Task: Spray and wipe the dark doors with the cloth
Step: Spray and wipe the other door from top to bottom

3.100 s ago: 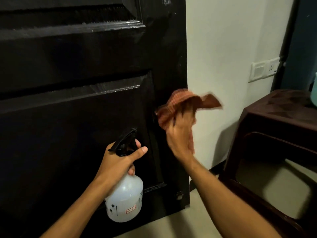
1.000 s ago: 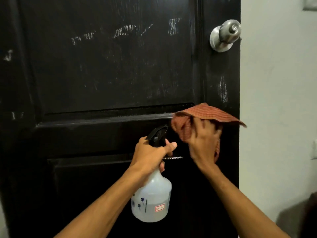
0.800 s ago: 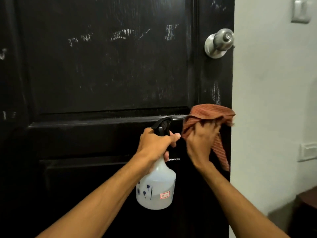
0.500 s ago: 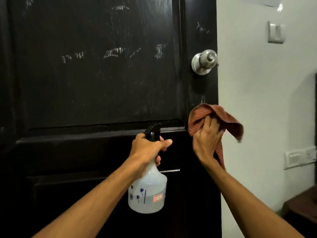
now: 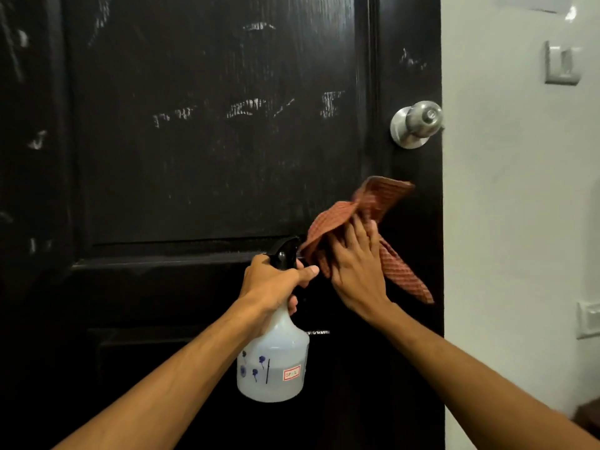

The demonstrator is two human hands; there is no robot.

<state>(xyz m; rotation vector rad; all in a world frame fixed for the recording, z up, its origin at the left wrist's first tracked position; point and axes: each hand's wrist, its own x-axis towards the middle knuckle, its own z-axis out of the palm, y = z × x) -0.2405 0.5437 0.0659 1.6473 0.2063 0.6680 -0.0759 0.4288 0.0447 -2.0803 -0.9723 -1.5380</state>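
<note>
**Cloth on the dark door, bottle held ready**

The right hand (image 5: 355, 271) presses a reddish checked cloth (image 5: 367, 206) against the black door (image 5: 201, 177), at the right side of the door, below the knob (image 5: 417, 123). The fingers lie spread and nearly straight on the cloth; part of the cloth is bunched above the fingertips, and one corner hangs down to the right of the hand. The cloth is a little blurred.

The left hand (image 5: 272, 284) grips the neck of a white spray bottle (image 5: 274, 365), fingers curled around it and the thumb lying along the black spray head (image 5: 285, 251). The bottle hangs upright in front of the lower part of the door, just left of the right hand. It has small blue marks and a small label with red border on its side.

The upper panel of the door shows pale smears and scratches across its middle. The ledge between the upper and lower panels runs just behind the spray head.

To the right of the door is a white wall (image 5: 513, 206) with a switch plate (image 5: 561, 64) high up and another plate (image 5: 588, 319) lower, at the frame edge.
</note>
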